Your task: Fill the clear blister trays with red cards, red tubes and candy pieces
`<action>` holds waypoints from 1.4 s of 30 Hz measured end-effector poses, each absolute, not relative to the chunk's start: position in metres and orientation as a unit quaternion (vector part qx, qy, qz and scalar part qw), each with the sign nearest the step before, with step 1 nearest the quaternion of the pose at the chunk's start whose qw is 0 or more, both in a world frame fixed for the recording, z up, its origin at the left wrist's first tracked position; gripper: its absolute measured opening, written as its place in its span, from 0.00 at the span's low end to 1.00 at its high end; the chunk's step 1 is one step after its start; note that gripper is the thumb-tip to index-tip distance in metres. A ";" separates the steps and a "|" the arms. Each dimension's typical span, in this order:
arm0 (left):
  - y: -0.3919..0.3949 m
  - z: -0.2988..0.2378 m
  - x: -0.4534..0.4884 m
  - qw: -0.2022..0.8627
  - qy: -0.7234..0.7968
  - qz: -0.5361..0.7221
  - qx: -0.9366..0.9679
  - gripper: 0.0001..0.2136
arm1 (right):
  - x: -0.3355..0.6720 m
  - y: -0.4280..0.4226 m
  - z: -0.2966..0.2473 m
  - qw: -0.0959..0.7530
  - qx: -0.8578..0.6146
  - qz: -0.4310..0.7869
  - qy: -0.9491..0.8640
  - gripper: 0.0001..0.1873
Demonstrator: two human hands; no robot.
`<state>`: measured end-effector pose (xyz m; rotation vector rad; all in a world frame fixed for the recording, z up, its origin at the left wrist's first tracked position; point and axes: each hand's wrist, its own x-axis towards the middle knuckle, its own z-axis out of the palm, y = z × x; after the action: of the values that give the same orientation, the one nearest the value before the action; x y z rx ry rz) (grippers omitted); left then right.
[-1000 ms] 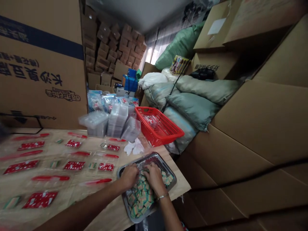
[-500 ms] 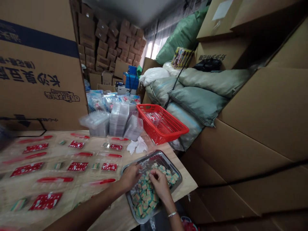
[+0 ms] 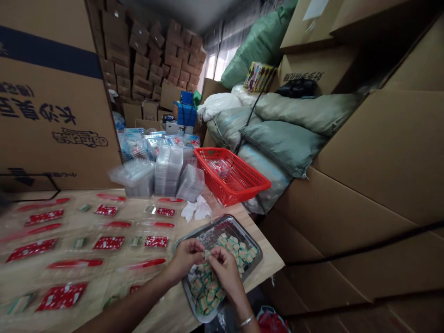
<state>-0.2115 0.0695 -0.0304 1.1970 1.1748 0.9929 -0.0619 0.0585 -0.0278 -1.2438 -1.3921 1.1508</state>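
A metal tray (image 3: 249, 238) sits at the table's right corner, filled with several small green-and-tan striped blocks (image 3: 239, 249). Both hands hover just above the tray's middle, fingertips meeting. My left hand (image 3: 185, 259) and my right hand (image 3: 225, 270) pinch one small striped block (image 3: 207, 254) between them. A thin bracelet circles my right wrist.
Clear packets with red labels (image 3: 108, 242) lie in rows across the wooden table. Stacks of clear plastic trays (image 3: 169, 171), a white cloth (image 3: 196, 210) and a red basket (image 3: 243, 178) stand behind the metal tray. Cardboard boxes (image 3: 374, 185) and stuffed sacks (image 3: 280, 148) crowd the right side.
Both hands lifted from pressing into the blocks and came together, pinching one block above the tray. The camera view shifted slightly left.
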 end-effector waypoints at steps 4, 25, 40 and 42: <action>0.060 -0.024 -0.214 0.628 0.480 0.476 0.386 0.10 | -0.080 0.055 -0.035 0.478 -0.531 0.453 -0.533 0.12; 0.060 -0.039 -0.220 0.595 0.518 0.508 0.346 0.09 | -0.056 0.072 -0.013 0.163 -0.568 0.137 -0.795 0.10; 0.058 -0.031 -0.220 0.593 0.515 0.509 0.352 0.08 | -0.062 0.044 -0.021 0.381 -0.517 0.427 -0.637 0.06; 0.052 -0.027 -0.218 0.602 0.505 0.501 0.362 0.08 | -0.072 0.036 -0.022 0.417 -0.505 0.484 -0.580 0.10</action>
<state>-0.2177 0.0517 -0.0267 0.8381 1.1705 1.1614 -0.0719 0.0365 -0.0222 -1.2665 -1.4563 1.2147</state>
